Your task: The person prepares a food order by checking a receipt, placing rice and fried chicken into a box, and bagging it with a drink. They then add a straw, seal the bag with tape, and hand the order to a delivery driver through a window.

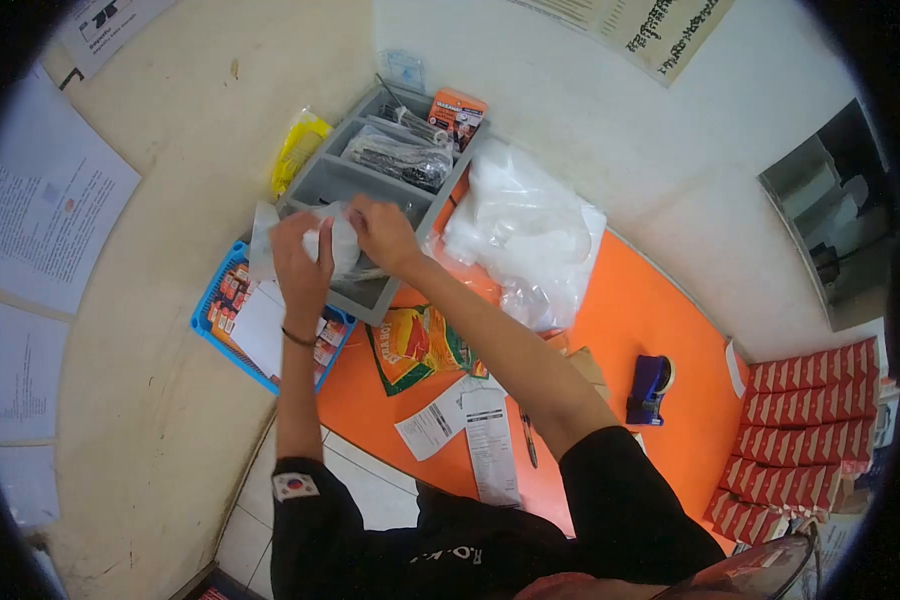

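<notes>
Both my hands are raised over the near end of a grey compartment tray (425, 215). My left hand (302, 258) has its fingers closed on a thin, whitish clear plastic bag (344, 238). Close by on the right, my right hand (382, 232) pinches the same bag near its upper edge. The bag's contents, if any, cannot be made out. Packs of dark, wrapped cutlery (400, 158) lie in the tray's far compartments, and an orange box (458, 115) stands at its far end. Under my hands, part of the near compartments is hidden.
A blue basket (206, 302) with printed packets and papers sits left of the tray. On the orange table (625, 310) lie white plastic bags (530, 220), a green-yellow packet (415, 345), receipts (490, 445), a pen (528, 437) and a tape dispenser (647, 390). Red-and-white boxes (795, 430) are stacked right.
</notes>
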### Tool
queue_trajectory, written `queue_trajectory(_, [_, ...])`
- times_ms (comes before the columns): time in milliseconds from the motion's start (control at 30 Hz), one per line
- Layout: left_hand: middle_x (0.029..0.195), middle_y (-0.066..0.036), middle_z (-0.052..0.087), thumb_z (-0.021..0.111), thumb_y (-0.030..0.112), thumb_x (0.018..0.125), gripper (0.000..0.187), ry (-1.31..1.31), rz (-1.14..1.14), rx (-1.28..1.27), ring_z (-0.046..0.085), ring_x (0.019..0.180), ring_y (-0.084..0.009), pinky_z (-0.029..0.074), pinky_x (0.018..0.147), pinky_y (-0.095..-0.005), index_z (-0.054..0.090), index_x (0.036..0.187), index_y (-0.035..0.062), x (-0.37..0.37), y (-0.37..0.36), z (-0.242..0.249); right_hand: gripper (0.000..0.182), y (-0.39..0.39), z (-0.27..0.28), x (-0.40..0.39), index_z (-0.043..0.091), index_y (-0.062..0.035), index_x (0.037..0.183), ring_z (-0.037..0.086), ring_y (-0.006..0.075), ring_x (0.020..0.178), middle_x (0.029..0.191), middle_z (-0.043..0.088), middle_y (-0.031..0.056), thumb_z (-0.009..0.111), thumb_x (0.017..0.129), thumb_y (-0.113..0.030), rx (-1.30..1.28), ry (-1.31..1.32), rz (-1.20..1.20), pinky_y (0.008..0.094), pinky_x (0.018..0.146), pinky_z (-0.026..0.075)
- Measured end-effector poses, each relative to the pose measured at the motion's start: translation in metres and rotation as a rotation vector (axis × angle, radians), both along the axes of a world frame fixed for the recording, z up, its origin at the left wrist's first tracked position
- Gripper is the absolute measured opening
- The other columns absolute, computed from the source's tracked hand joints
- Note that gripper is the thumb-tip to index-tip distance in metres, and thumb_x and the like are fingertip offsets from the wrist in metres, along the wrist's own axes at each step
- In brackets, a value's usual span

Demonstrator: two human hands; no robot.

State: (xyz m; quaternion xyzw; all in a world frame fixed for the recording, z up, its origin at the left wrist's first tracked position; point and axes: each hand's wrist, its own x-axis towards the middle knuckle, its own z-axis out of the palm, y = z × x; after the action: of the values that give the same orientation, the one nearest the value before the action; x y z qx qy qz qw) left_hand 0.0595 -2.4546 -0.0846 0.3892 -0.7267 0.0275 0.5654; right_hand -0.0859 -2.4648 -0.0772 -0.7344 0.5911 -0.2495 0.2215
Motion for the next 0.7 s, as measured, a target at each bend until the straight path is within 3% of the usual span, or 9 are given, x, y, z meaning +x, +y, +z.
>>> queue_trajectory(67, [0.109,-0.015,0.059,0.064,0.020,0.090,0.030,0.616,-0.251,0.500,0.057,0.093,-0.0228,0.046,0.086,-0.0336,0.052,0.107,-0.0009,-0.002,0.029,-0.016,0.013,0.016,0.030,-0.005,0.060,-0.0031,0.093,0.055,0.0378,0.107,0.123,0.056,0.0174,0.060,0.084,-0.012,-0.125,-0.285,-0.151,0.0403,0.088,0.048])
queue_trajectory(133, [0.114,-0.015,0.058,0.063,0.022,0.091,0.038,0.999,-0.615,0.766,0.057,0.095,-0.0224,0.046,0.090,-0.0333,0.051,0.117,-0.0022,-0.015,0.048,-0.004,0.024,0.054,0.049,-0.027,0.057,-0.0028,0.099,0.052,0.0327,0.116,0.122,0.057,0.0153,0.062,0.078,-0.013,-0.666,-0.050,0.236,0.0406,0.100,0.041])
queue_trajectory(200, [0.123,-0.019,0.055,0.060,0.022,0.093,0.053,1.839,-1.083,1.173,0.059,0.095,-0.0222,0.050,0.088,-0.0312,0.040,0.135,-0.0024,-0.034,0.077,0.047,0.026,0.105,0.060,-0.045,0.059,-0.0068,0.100,0.048,0.0284,0.122,0.126,0.056,0.0118,0.061,0.075,-0.013,-0.711,0.213,0.479,0.0428,0.105,0.037])
queue_trajectory(233, [0.123,-0.019,0.055,0.060,0.022,0.093,0.053,1.837,-1.100,1.203,0.059,0.095,-0.0222,0.050,0.088,-0.0312,0.040,0.135,-0.0024,-0.037,0.078,0.030,0.027,0.134,0.059,-0.058,0.059,-0.0077,0.102,0.045,0.0277,0.125,0.127,0.055,0.0112,0.060,0.076,-0.012,-0.654,0.332,0.519,0.0447,0.107,0.034])
queue_trajectory(300, [0.124,-0.020,0.055,0.061,0.017,0.091,0.061,0.928,-0.988,1.062,0.061,0.093,-0.0203,0.054,0.081,-0.0302,0.032,0.142,-0.0002,-0.042,0.079,-0.016,0.028,0.188,0.062,-0.087,0.059,-0.0086,0.104,0.042,0.0269,0.128,0.128,0.055,0.0107,0.059,0.076,-0.011,-0.579,0.459,0.521,0.0467,0.109,0.030])
queue_trajectory(400, [0.113,-0.013,0.062,0.066,0.007,0.086,0.057,0.817,-0.909,1.200,0.063,0.090,-0.0156,0.054,0.078,-0.0270,0.040,0.136,-0.0016,-0.091,0.133,0.011,0.033,0.266,0.082,-0.120,0.059,-0.0075,0.107,0.040,0.0304,0.129,0.129,0.050,0.0131,0.064,0.075,-0.015,-0.374,0.587,0.404,0.0471,0.111,0.027])
queue_trajectory(500, [0.107,-0.009,0.064,0.066,0.004,0.084,0.049,0.755,-1.071,1.292,0.064,0.088,-0.0137,0.053,0.079,-0.0257,0.045,0.128,-0.0011,-0.124,0.190,0.050,0.048,0.335,0.103,-0.133,0.053,-0.0077,0.122,0.041,0.0306,0.130,0.140,0.041,0.0144,0.070,0.080,-0.023,-0.170,0.030,-0.066,0.0451,0.110,0.030])
queue_trajectory(567, [0.105,-0.008,0.063,0.065,0.004,0.085,0.043,0.710,-1.198,1.336,0.064,0.087,-0.0140,0.054,0.079,-0.0262,0.047,0.123,-0.0003,-0.148,0.233,0.062,0.057,0.376,0.086,-0.143,0.047,-0.0055,0.127,0.044,0.0270,0.125,0.136,0.042,0.0144,0.072,0.081,-0.027,-0.031,-1.109,-0.421,0.0418,0.103,0.036])
queue_trajectory(700, [0.088,-0.005,0.061,0.066,0.009,0.087,0.028,0.467,-1.462,1.115,0.064,0.075,-0.0123,0.054,0.068,-0.0231,0.051,0.110,0.0013,-0.184,0.297,0.069,0.037,0.424,0.078,-0.152,0.047,-0.0062,0.119,0.054,0.0132,0.096,0.112,0.053,0.0056,0.064,0.089,-0.018,-0.040,-1.197,-0.589,0.0312,0.080,0.046])
